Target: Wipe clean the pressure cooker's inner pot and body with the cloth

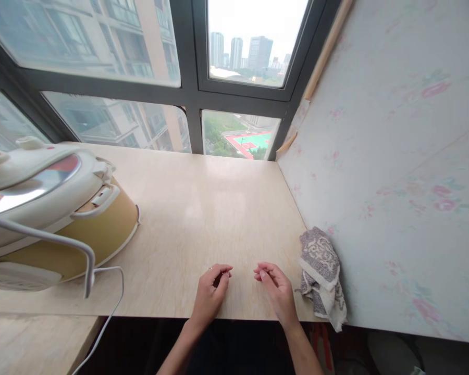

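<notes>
My left hand (211, 291) rests on the pale wooden counter (203, 208) near its front edge, fingers curled loosely inward with nothing visible in them. My right hand (276, 291) lies a short way to its right, also on the counter, fingers bent and held together, holding nothing I can see. The two hands do not touch. A crumpled grey and white patterned cloth (321, 273) lies just right of my right hand, against the wall.
A large white and yellow rice cooker (54, 208) stands at the left, with a metal handle and a white cord (109, 307) trailing off the counter's front edge. Windows run along the back. A floral papered wall (394, 182) closes the right side.
</notes>
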`<state>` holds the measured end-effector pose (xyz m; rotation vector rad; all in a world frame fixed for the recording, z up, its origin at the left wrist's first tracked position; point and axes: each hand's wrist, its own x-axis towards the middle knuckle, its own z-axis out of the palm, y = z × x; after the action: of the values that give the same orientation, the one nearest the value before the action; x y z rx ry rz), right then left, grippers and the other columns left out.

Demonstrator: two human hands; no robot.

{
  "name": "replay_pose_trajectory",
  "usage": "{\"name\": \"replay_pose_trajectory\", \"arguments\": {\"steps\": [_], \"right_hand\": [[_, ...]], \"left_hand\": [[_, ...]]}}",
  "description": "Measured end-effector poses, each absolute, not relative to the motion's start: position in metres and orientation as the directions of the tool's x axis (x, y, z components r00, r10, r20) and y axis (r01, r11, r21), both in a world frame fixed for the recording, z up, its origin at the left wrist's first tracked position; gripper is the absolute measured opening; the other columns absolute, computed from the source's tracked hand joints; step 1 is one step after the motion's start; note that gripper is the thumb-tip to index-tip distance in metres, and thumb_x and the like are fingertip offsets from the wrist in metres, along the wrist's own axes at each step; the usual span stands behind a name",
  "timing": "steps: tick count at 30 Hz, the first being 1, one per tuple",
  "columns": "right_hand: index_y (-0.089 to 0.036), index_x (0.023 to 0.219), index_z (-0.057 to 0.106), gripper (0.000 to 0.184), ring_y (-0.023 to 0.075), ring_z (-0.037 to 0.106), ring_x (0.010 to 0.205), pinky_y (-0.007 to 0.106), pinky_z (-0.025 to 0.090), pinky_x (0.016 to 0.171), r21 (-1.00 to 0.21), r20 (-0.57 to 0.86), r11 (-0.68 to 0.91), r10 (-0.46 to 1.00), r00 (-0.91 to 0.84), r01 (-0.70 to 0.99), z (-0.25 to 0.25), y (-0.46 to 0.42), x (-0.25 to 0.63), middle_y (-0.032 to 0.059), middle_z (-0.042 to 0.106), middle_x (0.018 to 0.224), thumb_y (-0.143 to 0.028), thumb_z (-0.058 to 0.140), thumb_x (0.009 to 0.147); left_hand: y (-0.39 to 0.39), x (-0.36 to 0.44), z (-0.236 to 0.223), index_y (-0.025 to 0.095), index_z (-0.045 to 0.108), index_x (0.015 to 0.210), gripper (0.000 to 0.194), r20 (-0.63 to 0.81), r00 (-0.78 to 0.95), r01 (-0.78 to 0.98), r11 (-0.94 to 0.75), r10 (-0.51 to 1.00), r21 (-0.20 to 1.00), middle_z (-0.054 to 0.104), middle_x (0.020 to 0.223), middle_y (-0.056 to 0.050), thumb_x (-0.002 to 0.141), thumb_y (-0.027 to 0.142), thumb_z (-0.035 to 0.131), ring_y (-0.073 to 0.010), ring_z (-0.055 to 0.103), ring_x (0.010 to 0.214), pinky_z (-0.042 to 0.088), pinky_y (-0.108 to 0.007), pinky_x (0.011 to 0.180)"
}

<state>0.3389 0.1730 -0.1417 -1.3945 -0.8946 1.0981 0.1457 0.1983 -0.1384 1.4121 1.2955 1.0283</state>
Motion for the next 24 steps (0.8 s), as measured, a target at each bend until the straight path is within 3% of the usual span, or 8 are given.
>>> {"name": "replay_pose_trajectory", "arguments": {"steps": [11, 24], "right_hand": [[-0.017, 0.102, 0.071, 0.044, 0.0210, 0.069, 0.085, 0.035, 0.058, 0.083, -0.994, -0.094, -0.105, 0.951, 0.295, 0.021, -0.158, 0.167, 0.339, 0.0104, 0.073, 0.095, -0.056, 0.070, 0.084], [-0.016, 0.103, 0.071, 0.044, 0.0207, 0.069, 0.086, 0.035, 0.057, 0.084, -0.992, -0.076, -0.102, 0.956, 0.284, 0.078, -0.160, 0.167, 0.337, 0.0106, 0.072, 0.096, -0.056, 0.068, 0.085]], "left_hand": [[0.199, 0.142, -0.152, 0.017, 0.070, 0.097, 0.025, 0.108, 0.144, 0.211, -0.138, 0.984, 0.968, 0.069, 0.086, -0.007, 0.094, 0.030, 0.049, -0.0177, 0.065, 0.076, 0.050, -0.030, 0.071], [0.196, 0.141, -0.152, 0.017, 0.070, 0.098, 0.024, 0.106, 0.152, 0.191, -0.135, 0.983, 0.972, 0.069, 0.087, -0.006, 0.095, 0.029, 0.049, -0.0171, 0.065, 0.078, 0.050, -0.031, 0.074]]}}
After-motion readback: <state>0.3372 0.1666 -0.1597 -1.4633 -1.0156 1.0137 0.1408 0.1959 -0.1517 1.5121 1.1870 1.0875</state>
